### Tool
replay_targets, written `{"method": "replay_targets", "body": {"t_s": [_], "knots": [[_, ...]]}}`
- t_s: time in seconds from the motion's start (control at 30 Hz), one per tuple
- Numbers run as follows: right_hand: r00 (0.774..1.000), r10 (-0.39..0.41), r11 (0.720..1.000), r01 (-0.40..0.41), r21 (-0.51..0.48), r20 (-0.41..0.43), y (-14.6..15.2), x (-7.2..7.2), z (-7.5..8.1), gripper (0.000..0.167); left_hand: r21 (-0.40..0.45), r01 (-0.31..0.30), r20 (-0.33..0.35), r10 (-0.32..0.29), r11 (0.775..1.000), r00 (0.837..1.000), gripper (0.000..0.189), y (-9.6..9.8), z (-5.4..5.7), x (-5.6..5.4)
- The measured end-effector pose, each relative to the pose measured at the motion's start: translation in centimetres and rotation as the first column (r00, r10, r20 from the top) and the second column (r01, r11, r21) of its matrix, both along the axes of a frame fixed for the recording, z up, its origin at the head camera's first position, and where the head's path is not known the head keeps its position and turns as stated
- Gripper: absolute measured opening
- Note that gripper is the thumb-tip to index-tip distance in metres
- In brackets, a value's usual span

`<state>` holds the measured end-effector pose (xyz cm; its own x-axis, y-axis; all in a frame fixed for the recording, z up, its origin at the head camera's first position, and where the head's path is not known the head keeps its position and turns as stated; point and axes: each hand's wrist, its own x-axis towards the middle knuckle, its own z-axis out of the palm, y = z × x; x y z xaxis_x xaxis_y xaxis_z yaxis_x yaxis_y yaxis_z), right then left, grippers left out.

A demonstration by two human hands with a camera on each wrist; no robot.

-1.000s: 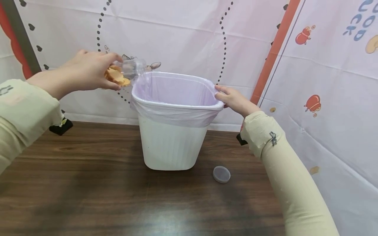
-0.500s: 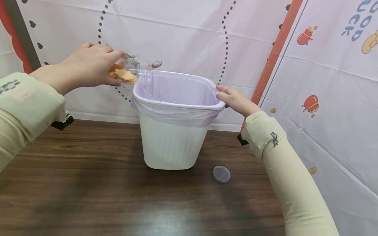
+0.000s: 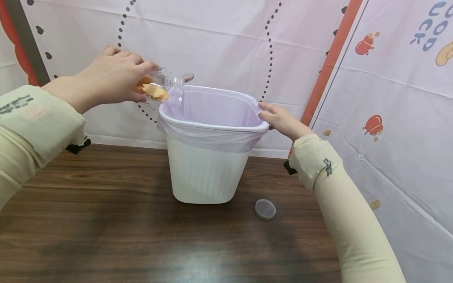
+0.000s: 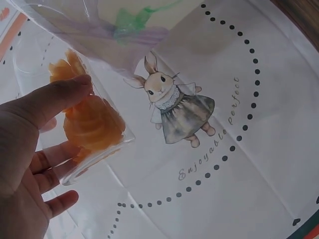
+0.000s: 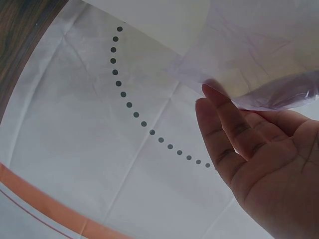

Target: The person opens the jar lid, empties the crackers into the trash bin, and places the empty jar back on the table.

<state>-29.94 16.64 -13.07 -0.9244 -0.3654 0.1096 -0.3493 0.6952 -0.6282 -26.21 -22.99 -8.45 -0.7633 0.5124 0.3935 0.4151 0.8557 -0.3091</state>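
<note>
In the head view my left hand [image 3: 109,76] grips a clear plastic jar [image 3: 174,88] tipped on its side. Its uncapped mouth is over the left rim of a white trash bin [image 3: 205,169] with a thin lilac liner [image 3: 216,104] folded over the edge. Soft-looking orange-yellow lumps [image 4: 92,122] sit inside the jar, toward its base; their kind does not show. My right hand [image 3: 281,118] holds the bin's right rim, thumb over the liner. In the right wrist view its fingers [image 5: 232,124] reach under the liner's overhanging edge.
A round, greyish clear lid [image 3: 265,209] lies on the dark wood table [image 3: 116,236], right of the bin's base. Behind the bin hangs a pale printed cloth [image 3: 212,43], and a similar cloth [image 3: 400,157] runs along the right side.
My left hand has moved right and slightly up, carrying the jar farther over the bin's rim. The orange-yellow lumps moved along with it. My right hand and the bin stay nearly still.
</note>
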Motion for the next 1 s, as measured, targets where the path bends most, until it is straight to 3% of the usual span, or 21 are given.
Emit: {"method": "replay_targets", "body": {"t_s": [0.3, 0.73, 1.0], "knots": [[1.000, 0.006, 1.000, -0.006, -0.005, 0.010, 0.0, -0.1, 0.0, 0.061, -0.047, 0.041, -0.070, -0.044, 0.998, 0.997, 0.069, 0.4, -0.1, 0.2], [1.000, 0.012, 1.000, -0.012, -0.006, 0.005, 0.1, 0.1, 0.0, 0.061, -0.080, 0.071, -0.087, -0.078, 0.994, 0.993, 0.067, 1.2, 0.2, 0.7], [1.000, 0.010, 1.000, -0.010, 0.002, 0.003, 0.2, 0.2, 0.0, 0.060, -0.140, 0.087, -0.135, -0.107, 0.986, 0.985, 0.068, 2.0, 0.1, 1.0]]}}
